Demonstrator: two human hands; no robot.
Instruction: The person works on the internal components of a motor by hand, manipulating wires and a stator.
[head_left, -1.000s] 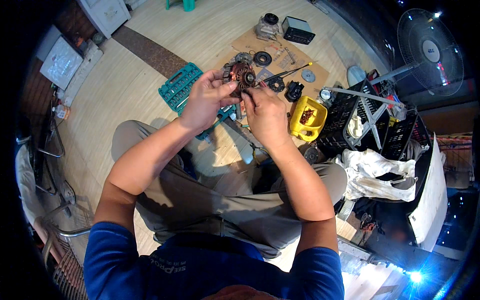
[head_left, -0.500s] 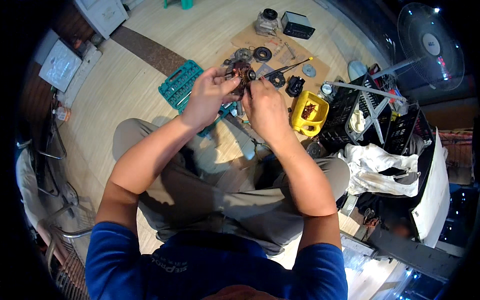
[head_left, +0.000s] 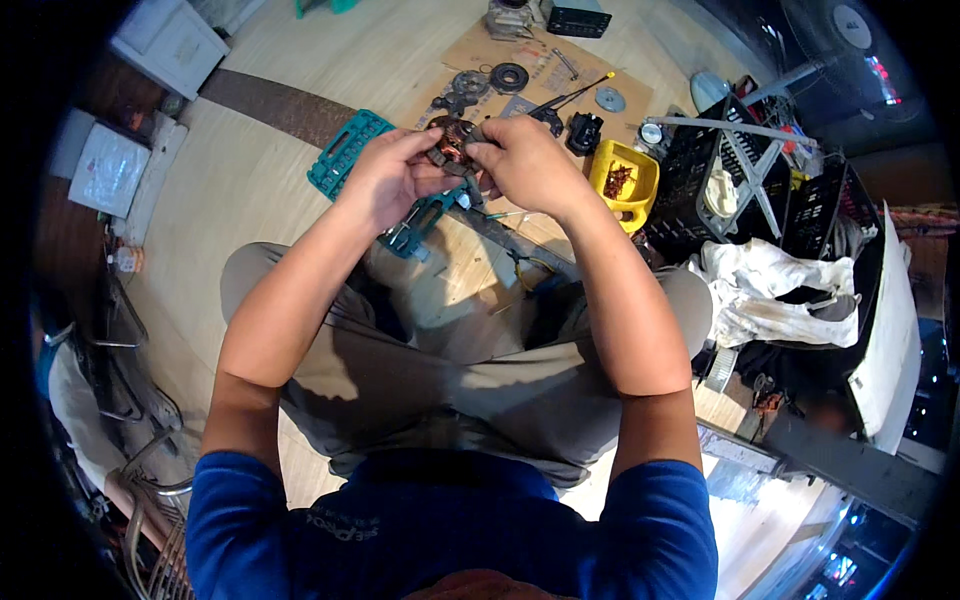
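Both hands are raised in front of me, gripping a dark metal rotor with copper windings (head_left: 453, 143). My left hand (head_left: 385, 180) supports it from the left, thumb on top and fingers beneath. From the right, my right hand (head_left: 530, 162) closes its thumb and fingers on the rotor's edge; its fingertips are partly hidden. Below and behind the hands lies an open teal socket-set case (head_left: 340, 150). A cut-open yellow jug (head_left: 648, 178) holding small copper-coloured pieces (head_left: 619, 180) stands right of my right hand.
Beyond the hands, a cardboard sheet (head_left: 635, 75) bears a black ring-shaped part (head_left: 509, 77), a grey disc (head_left: 609, 98) and a black plastic part (head_left: 584, 132). Black crates (head_left: 690, 175), a white cloth (head_left: 770, 290) and a fan (head_left: 850, 28) are at right. Pliers (head_left: 535, 270) lie between my legs.
The rotor has been turned in my hands, so its shaft end no longer shows. Both hands sit slightly further left, and the view has tilted downward.
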